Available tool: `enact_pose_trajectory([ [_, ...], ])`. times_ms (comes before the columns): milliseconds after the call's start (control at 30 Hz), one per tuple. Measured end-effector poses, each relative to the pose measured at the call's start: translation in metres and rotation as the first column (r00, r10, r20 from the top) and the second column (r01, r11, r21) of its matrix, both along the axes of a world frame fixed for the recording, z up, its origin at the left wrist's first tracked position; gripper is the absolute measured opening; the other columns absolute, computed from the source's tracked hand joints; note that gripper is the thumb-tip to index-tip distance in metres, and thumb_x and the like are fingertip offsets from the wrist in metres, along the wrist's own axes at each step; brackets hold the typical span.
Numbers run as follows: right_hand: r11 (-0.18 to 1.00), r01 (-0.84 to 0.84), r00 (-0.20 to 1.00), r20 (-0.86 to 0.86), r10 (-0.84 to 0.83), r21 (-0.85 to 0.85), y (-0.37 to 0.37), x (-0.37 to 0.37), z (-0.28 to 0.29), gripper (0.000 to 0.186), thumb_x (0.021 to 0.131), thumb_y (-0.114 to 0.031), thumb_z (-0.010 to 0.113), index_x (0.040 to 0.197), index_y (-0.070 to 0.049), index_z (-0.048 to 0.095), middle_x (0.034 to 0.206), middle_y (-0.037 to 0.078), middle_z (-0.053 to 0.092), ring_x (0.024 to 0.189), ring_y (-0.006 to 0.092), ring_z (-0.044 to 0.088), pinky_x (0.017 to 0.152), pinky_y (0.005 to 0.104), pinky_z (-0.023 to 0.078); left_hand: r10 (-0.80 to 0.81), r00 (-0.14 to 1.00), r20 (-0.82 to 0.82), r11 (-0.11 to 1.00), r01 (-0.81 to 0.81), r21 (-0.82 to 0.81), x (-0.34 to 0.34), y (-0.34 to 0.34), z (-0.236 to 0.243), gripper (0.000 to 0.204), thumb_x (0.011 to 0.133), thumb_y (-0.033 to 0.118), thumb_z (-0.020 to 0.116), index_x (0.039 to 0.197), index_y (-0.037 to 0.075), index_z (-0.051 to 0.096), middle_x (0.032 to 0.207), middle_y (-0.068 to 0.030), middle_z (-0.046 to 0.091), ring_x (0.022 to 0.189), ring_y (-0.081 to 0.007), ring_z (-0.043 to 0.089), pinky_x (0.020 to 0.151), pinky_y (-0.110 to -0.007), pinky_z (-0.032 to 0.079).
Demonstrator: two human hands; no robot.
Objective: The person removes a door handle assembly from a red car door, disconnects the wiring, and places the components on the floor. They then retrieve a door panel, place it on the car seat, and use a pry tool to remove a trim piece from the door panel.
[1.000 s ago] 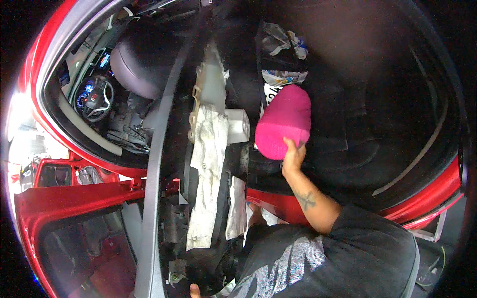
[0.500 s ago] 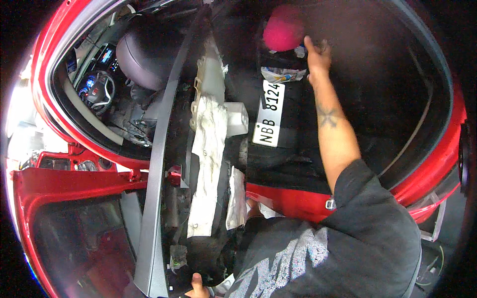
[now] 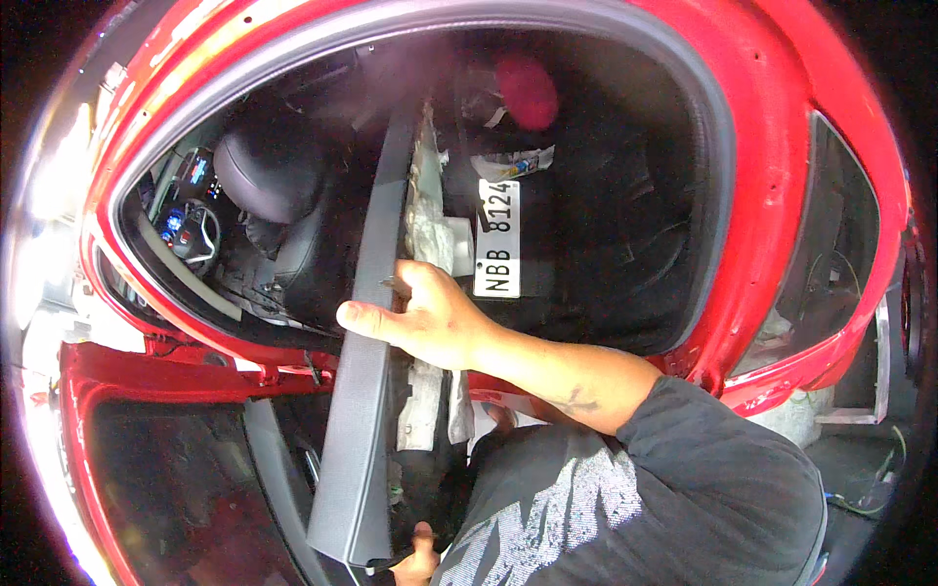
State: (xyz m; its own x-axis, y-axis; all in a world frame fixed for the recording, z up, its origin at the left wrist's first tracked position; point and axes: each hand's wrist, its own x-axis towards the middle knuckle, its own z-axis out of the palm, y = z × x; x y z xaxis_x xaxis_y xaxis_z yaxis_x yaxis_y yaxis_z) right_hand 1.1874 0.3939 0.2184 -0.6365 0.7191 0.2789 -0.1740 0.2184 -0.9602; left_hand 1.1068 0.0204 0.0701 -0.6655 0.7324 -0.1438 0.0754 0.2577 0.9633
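Note:
A long dark grey trim panel (image 3: 357, 430) reaches from the car's interior out through the open doorway toward me. Whitish padding (image 3: 430, 234) and a pale block (image 3: 457, 246) line its right-hand side. My right hand (image 3: 420, 317) grips the panel midway, its thumb across the grey face and its fingers over the edge. A small dark pointed piece shows by these fingers; I cannot make out what it is. At the near end, my left hand (image 3: 416, 564) holds the panel from below with its thumb up and its other fingers mostly hidden.
A white number plate (image 3: 499, 239), printed paper (image 3: 513, 161) and a round magenta thing (image 3: 526, 93) lie inside the car. The red door frame (image 3: 752, 186) surrounds the opening. Left are the open red door (image 3: 73, 420), a seat (image 3: 269, 161) and the steering wheel (image 3: 203, 234).
My right hand has come back from near the magenta thing and taken hold of the panel. The panel has tilted, and its grey face shows wider while less padding shows.

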Motion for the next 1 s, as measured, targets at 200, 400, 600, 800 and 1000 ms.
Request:
enact_pose_trajectory([
  [200, 0.999, -0.029, 0.993, 0.117, 0.032, -0.024, -0.017, 0.011, 0.014, 0.034, 0.094, -0.032, 0.082, 0.101, -0.001, 0.069, 0.089, 0.002, 0.071, 0.082, 0.0112, 0.066, 0.077, 0.0334, 0.055, -0.088, 0.945, -0.314, 0.990, 0.117, 0.073, 0.012, -0.004, 0.003, 0.067, 0.087, 0.007, 0.077, 0.148, -0.005, 0.054, 0.146, -0.0220, 0.062, 0.130, -0.0367, 0.061, 0.115, -0.048, 0.045],
  [400, 0.999, 0.009, 0.981, -0.192, 0.001, 0.051, -0.024, 0.027, 0.032, 0.036, 0.093, -0.018, 0.082, 0.119, -0.002, 0.063, 0.106, 0.004, 0.071, 0.097, 0.0120, 0.067, 0.089, 0.0325, 0.056, 0.014, 0.902, -0.432, 0.964, 0.102, 0.245, 0.009, 0.029, 0.017, 0.069, 0.085, 0.003, 0.074, 0.149, -0.007, 0.049, 0.148, -0.0254, 0.058, 0.134, -0.0397, 0.059, 0.117, -0.052, 0.044],
  [600, 0.987, 0.097, 0.965, -0.232, -0.124, -0.124, 0.051, 0.035, 0.063, 0.049, 0.086, -0.016, 0.082, 0.129, 0.001, 0.065, 0.114, 0.010, 0.074, 0.105, 0.0191, 0.069, 0.096, 0.0372, 0.056, 0.103, 0.716, -0.691, 0.904, 0.223, 0.366, -0.026, 0.134, 0.039, 0.035, 0.085, 0.000, 0.074, 0.118, -0.006, 0.067, 0.108, -0.0147, 0.076, 0.094, -0.0270, 0.074, 0.089, -0.039, 0.058],
  [800, 0.923, 0.308, 0.926, -0.150, -0.347, -0.230, 0.140, 0.056, 0.095, 0.046, 0.084, -0.018, 0.081, 0.126, -0.005, 0.068, 0.101, 0.006, 0.073, 0.091, 0.0202, 0.068, 0.078, 0.0378, 0.055, 0.171, 0.722, -0.671, 0.746, 0.350, 0.567, 0.017, 0.286, 0.089, 0.050, 0.079, 0.003, 0.078, 0.124, -0.013, 0.064, 0.095, -0.0249, 0.074, 0.079, -0.0401, 0.077, 0.074, -0.042, 0.061],
  [1000, 0.818, 0.548, 0.770, -0.277, -0.575, -0.175, 0.205, 0.099, 0.080, 0.040, 0.086, -0.010, 0.080, 0.126, -0.007, 0.074, 0.123, 0.010, 0.075, 0.114, 0.0253, 0.068, 0.106, 0.0403, 0.050, 0.117, 0.794, -0.597, 0.640, 0.399, 0.657, 0.089, 0.415, 0.032, 0.081, 0.069, 0.004, 0.081, 0.140, -0.018, 0.050, 0.128, -0.0405, 0.062, 0.113, -0.0546, 0.068, 0.098, -0.054, 0.057],
])
